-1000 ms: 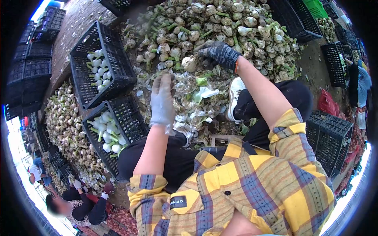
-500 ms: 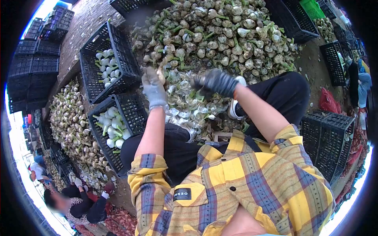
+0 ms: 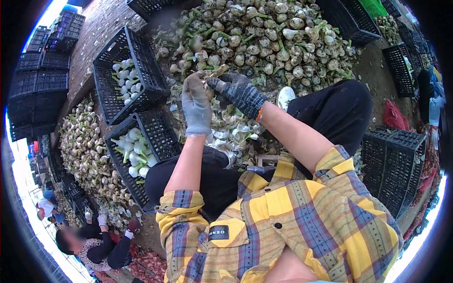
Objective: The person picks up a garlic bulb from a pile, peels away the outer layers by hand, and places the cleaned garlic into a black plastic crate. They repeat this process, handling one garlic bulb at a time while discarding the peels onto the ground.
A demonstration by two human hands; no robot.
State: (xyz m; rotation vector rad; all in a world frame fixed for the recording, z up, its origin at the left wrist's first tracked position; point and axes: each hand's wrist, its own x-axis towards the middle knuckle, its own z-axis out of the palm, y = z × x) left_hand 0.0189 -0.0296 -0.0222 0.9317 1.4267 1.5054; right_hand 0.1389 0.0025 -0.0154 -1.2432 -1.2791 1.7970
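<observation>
My left hand (image 3: 196,104), in a pale grey glove, is closed around a garlic bulb (image 3: 208,88) that its fingers mostly hide. A brownish dry stem or husk (image 3: 218,71) sticks out at the top. My right hand (image 3: 239,95), in a dark grey knitted glove, meets it from the right, its fingers closed on the same bulb. Exactly where those fingertips grip is hidden. Beneath both hands lies a litter of white peeled skins (image 3: 231,134).
A large heap of unpeeled garlic (image 3: 264,40) lies ahead. At left stand two black crates, one farther (image 3: 153,70) and one nearer (image 3: 163,129), holding peeled white bulbs (image 3: 134,151). Stacked crates (image 3: 394,165) are at right. Another person (image 3: 101,243) sits at lower left.
My hands were apart, the right one blurred over the skins. Now the right has moved left and up to meet the left hand at the bulb.
</observation>
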